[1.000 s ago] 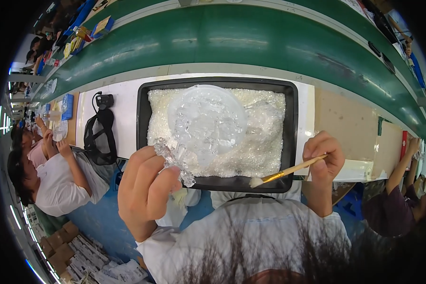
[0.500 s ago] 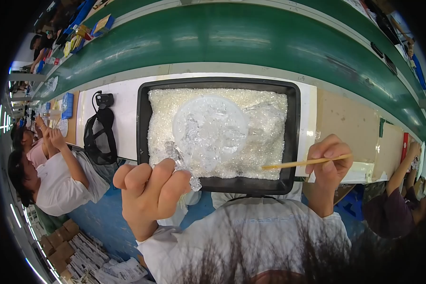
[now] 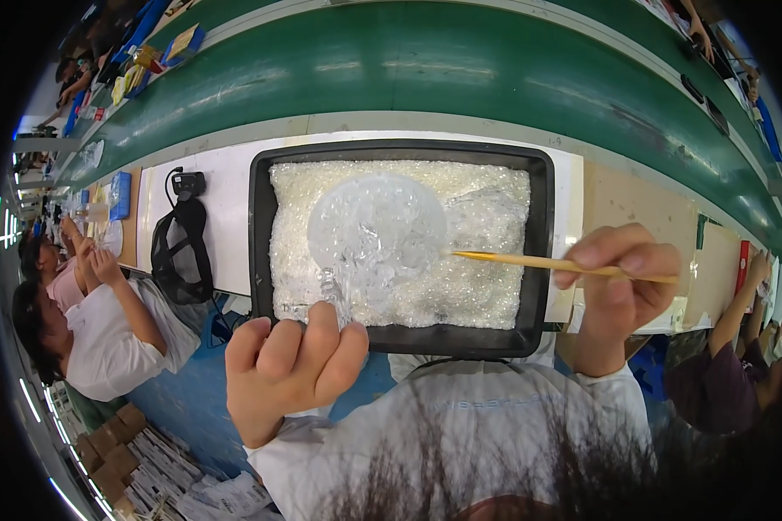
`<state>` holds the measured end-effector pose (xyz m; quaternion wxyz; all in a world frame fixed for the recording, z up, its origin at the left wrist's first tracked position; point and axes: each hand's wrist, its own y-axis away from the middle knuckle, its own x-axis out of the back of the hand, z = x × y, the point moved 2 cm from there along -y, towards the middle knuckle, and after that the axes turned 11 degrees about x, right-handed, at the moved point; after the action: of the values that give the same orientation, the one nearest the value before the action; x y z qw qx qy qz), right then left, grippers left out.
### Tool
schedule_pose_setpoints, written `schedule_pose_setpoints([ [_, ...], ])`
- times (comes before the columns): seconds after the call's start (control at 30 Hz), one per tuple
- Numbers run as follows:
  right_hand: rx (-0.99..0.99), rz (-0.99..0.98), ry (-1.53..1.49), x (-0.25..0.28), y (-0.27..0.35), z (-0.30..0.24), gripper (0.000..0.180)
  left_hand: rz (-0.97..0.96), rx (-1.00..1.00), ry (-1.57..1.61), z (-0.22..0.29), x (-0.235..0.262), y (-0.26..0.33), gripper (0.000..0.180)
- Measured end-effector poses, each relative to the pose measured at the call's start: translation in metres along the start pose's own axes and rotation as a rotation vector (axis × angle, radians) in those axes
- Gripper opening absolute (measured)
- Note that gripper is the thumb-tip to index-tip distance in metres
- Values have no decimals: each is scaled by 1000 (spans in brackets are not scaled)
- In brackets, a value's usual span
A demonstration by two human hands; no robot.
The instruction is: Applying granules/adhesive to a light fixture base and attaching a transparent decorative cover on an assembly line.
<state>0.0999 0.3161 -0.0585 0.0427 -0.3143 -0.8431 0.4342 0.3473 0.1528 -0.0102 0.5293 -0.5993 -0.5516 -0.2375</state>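
Observation:
Between the fingers of my left hand (image 3: 295, 360) is a clear, shiny plastic piece (image 3: 332, 286), held over the near left part of a black tray (image 3: 544, 252). Its exact kind is hard to make out. My right hand (image 3: 626, 278), beyond the tray's right side, pinches a thin wooden stick (image 3: 530, 260) with a golden-yellow, tapered end. That end points left, close to the right edge of a round translucent white disc (image 3: 378, 195). More clear pieces seem to lie on the disc. Small glittering clear beads (image 3: 487, 295) fill the tray around it.
A black mesh strap with a small device (image 3: 187, 184) lies left of the tray. Beyond the white worktop runs a green conveyor belt (image 3: 495, 74). Co-workers sit at left (image 3: 113, 339) and right (image 3: 712, 382). Cartons (image 3: 117, 443) are stacked on the floor at lower left.
The stick's tip has moved up and left toward the disc as my right hand shifted right and slightly up. My left hand has turned a little, its clear piece now lower over the beads.

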Motion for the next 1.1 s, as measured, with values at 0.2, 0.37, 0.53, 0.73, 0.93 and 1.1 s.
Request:
schedule_pose_setpoints([
  [0.2, 4, -433, 109, -19, -18, 20, 12, -12, -58, -20, 1, 4, -4, 30],
  [0.37, 82, -416, 143, -20, -18, 19, 12, -31, -38, -26, -2, 6, 1, 30],
  [0.53, 95, -550, 212, -23, -20, 18, 9, -43, -8, 42, -3, 0, 0, 30],
  [0.73, 90, -330, 135, -22, -19, 16, 7, -37, 36, 101, -5, 2, 2, 36],
  [0.93, 63, -314, 114, -16, -11, 17, 8, 8, 15, 172, -9, -4, 1, 34],
  [1.1, 73, -325, 100, -12, -10, 16, 8, 12, 84, 255, -14, -9, -3, 32],
])
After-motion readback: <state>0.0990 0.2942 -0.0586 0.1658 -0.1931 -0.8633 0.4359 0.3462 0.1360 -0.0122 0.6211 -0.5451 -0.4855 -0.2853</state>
